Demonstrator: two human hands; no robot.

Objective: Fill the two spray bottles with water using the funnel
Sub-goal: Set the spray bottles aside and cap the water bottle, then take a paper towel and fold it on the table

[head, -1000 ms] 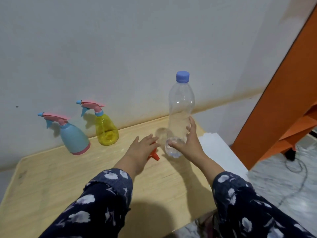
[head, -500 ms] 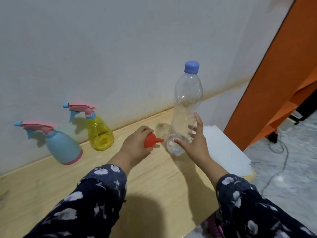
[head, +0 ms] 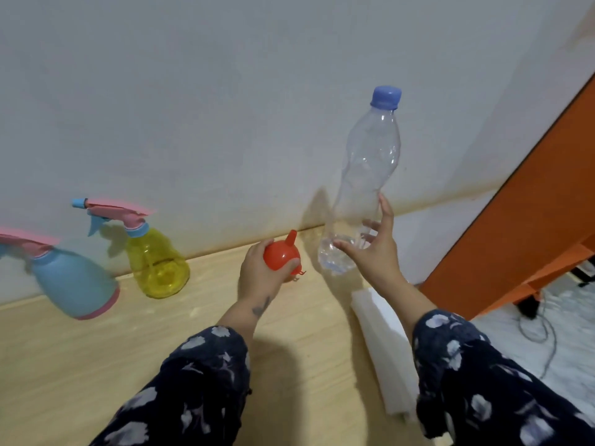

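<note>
Left hand (head: 257, 278) had the orange funnel (head: 280, 255) wrapped in its grip, fingers curled round the bowl, spout pointing up toward 1 o'clock. Half a second earlier the spout pointed sideways at the bottle, so the funnel got rotated upward. It was lifted clear of the tabletop (head: 96, 365).

Right hand (head: 375, 252) was at the lower part of the clear water bottle (head: 363, 188), grip wide, thumb across the base area and index finger up along the side; other fingers showed through the plastic behind it. Bottle leaned toward 1 o'clock, blue cap (head: 385, 97) on, a little water at the bottom. It looked raised compared to a second ago, when it stood on the tabletop; can't tell for sure whether the base was clear.

Yellow spray bottle (head: 157, 262) and blue spray bottle (head: 72, 281) stood at 9 o'clock of the funnel against the wall, well apart from both hands, heads on. White paper stack (head: 380, 342) lay at 5 o'clock of the water bottle.
</note>
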